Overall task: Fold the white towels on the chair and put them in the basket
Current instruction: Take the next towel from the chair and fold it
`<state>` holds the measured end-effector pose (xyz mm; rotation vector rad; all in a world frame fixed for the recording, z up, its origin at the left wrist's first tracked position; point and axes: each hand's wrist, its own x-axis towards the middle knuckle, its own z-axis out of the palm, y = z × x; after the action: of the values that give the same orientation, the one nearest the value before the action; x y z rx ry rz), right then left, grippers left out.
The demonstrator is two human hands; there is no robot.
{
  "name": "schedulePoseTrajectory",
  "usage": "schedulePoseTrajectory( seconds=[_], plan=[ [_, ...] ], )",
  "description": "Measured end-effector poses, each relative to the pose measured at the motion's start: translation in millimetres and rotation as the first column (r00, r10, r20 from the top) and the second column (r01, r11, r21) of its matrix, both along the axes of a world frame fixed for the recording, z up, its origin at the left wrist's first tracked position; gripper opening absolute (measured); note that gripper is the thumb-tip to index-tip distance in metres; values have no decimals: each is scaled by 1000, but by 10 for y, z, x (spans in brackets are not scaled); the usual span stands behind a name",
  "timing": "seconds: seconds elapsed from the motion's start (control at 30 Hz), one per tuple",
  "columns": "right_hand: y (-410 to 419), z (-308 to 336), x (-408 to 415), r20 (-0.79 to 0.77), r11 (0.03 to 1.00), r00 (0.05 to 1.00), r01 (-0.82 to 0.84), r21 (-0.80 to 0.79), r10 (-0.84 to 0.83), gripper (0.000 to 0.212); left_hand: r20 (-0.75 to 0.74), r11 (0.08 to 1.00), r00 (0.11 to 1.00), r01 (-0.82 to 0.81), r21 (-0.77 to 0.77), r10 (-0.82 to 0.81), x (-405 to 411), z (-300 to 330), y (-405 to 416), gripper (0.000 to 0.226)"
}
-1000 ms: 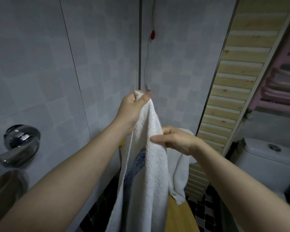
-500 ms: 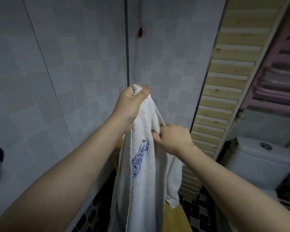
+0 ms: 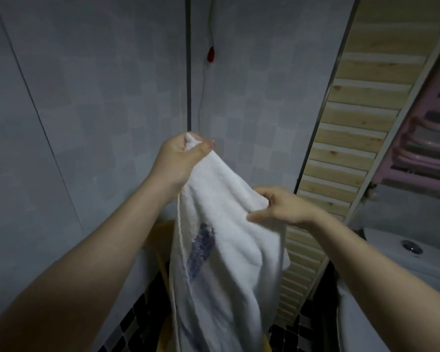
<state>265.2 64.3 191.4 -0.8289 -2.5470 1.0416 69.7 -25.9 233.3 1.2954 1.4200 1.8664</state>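
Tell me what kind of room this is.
Most likely a small home bathroom. A toilet stands at the right, the walls are covered in pale tiles, and the floor has small dark tiles. The person holds up a white towel.

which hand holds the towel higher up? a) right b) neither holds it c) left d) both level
c, the left hand grips the towel at its top corner, while the right hand pinches its edge lower down.
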Motion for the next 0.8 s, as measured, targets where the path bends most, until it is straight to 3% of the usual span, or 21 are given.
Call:
schedulePoseTrajectory(
  seconds=[0.07,0.17,0.27,0.37,0.47,0.53,0.57,0.6,0.67,0.73,0.8],
  plan=[
    [53,-199,33,120,999,993,7,-38,-3,9,15,999,1000,-9,-31,10,42,-145,67,26],
    [136,-455,92,158,998,987,41,-40,-35,15,37,996,997,-66,-63,69,55,-295,144,28],
    [272,-693,144,-109,978,973,207,20,-204,34,58,994,993,-95,-56,99,39,-383,193,27],
    [404,-801,131,-330,919,879,387,69,-345,27,73,993,992,-94,-71,99,71,-477,248,29],
    [439,-761,-9,-370,781,818,552,291,-440,15,49,973,988,151,-175,-145,147,-587,202,29],
    [439,-706,-112,-383,681,810,583,443,-444,13,-106,836,884,384,-392,-456,206,-645,175,29],
    [433,-688,-163,-395,662,818,572,484,-418,13,-181,748,805,407,-525,-565,224,-665,176,32],
    [421,-669,-203,-405,658,831,551,513,-380,12,-256,692,748,350,-631,-612,231,-674,189,39],
    [394,-648,-239,-399,669,873,477,570,-281,18,-383,683,731,154,-714,-565,226,-672,244,53],
    [390,-635,-237,-356,670,920,369,644,-164,39,-522,757,742,-30,-652,-420,262,-682,298,53],
    [385,-613,-231,-295,647,950,287,706,-100,49,-681,848,699,-209,-487,-218,336,-703,323,46]
  ],
)
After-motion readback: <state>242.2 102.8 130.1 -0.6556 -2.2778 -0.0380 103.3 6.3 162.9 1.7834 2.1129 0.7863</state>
